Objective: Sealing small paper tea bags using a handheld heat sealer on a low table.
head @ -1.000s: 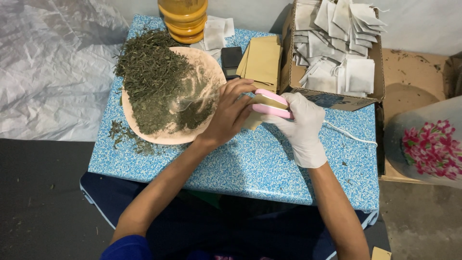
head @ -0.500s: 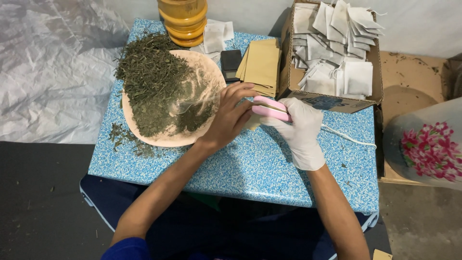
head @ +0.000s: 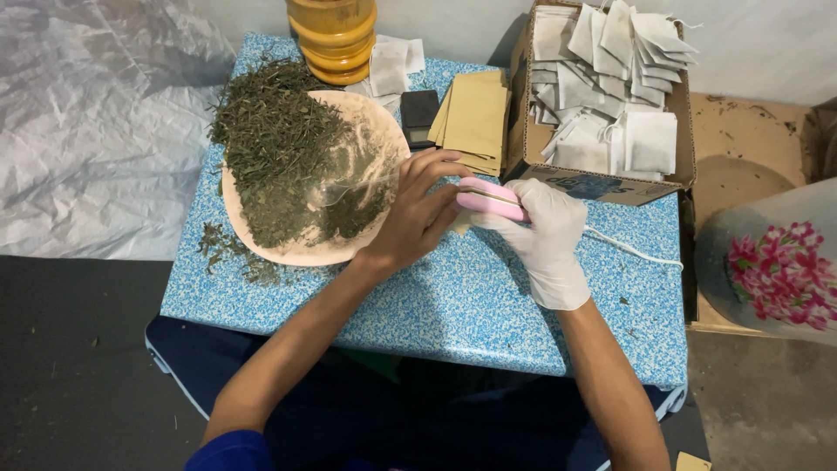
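Between the two hands, just above the blue speckled table [head: 453, 296], a pink clamp-like sealer [head: 490, 199] is held. It is gripped by the gloved right hand [head: 545, 235], whose fingers are closed around its rear end, and a thin white cord [head: 632, 249] is seen trailing from that hand across the table toward the right. The sealer's two halves are pressed together on the top edge of a small tan paper pouch [head: 459, 223], most of which is hidden behind the fingers. The pouch is steadied by the bare left hand [head: 418, 214], whose fingers are curled around it and are touching the sealer's tip. Just left of the left hand, a round plate [head: 296, 253] heaped with dried green leaves [head: 279, 144] is set, with loose leaves scattered at its edge. Beyond the hands, a stack of empty tan pouches [head: 475, 113] and a small black device [head: 418, 112] are laid side by side. Beyond the right hand, a cardboard box [head: 602, 179] filled with white filter bags [head: 610, 78] is placed.
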